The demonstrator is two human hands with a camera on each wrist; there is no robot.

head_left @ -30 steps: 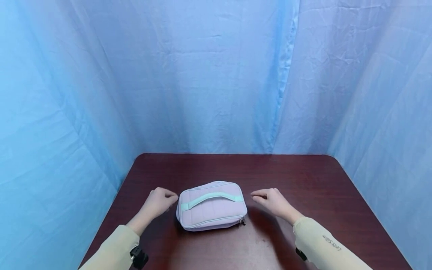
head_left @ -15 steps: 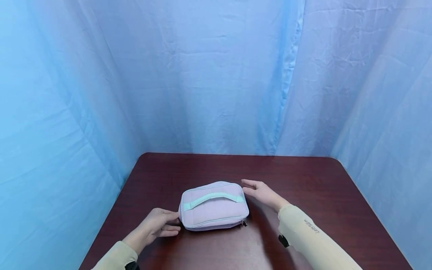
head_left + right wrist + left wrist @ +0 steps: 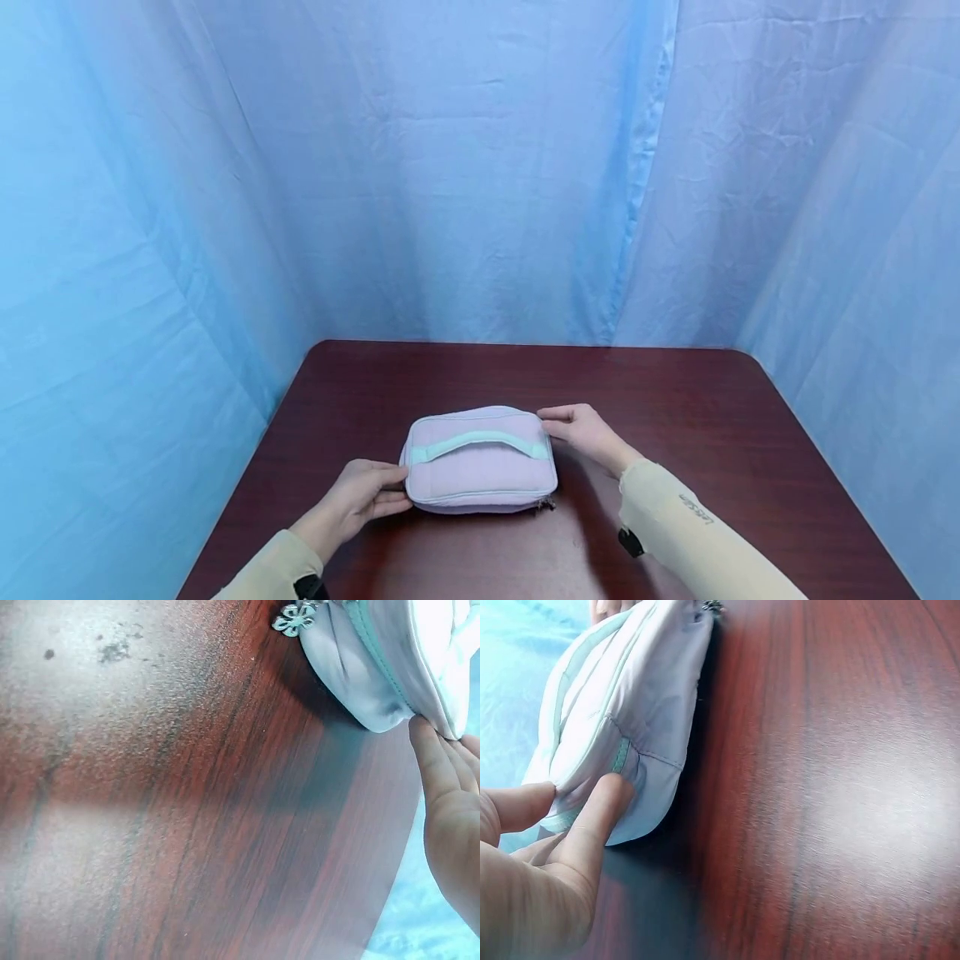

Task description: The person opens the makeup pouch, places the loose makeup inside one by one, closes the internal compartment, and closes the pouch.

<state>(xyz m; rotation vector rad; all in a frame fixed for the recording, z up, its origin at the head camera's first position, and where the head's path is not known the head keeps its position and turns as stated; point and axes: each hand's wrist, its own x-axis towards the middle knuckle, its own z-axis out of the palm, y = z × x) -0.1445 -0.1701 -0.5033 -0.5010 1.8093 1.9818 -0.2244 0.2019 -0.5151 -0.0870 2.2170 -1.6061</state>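
Note:
A pale lilac zippered bag (image 3: 480, 471) with a mint carry handle (image 3: 480, 437) lies flat on the dark red-brown table. At its left end my left hand (image 3: 358, 498) grips the near corner; the left wrist view shows one finger on the zipper side and another digit at the upper edge. My right hand (image 3: 588, 433) pinches the far right corner between thumb and fingers, as the right wrist view (image 3: 457, 817) also shows. A flower-shaped metal zipper charm (image 3: 294, 619) hangs at the bag's near right corner. The zipper looks closed where it is visible.
The wooden table (image 3: 675, 392) extends around the bag on every side, with rounded far corners. Light blue curtains (image 3: 480, 183) enclose its back, left and right. A few small dark marks (image 3: 112, 652) spot the tabletop near the charm.
Both hands, at first apart from the bag with fingers bunched, have spread and come onto its two ends. The bag has shifted slightly right and turned a little straighter.

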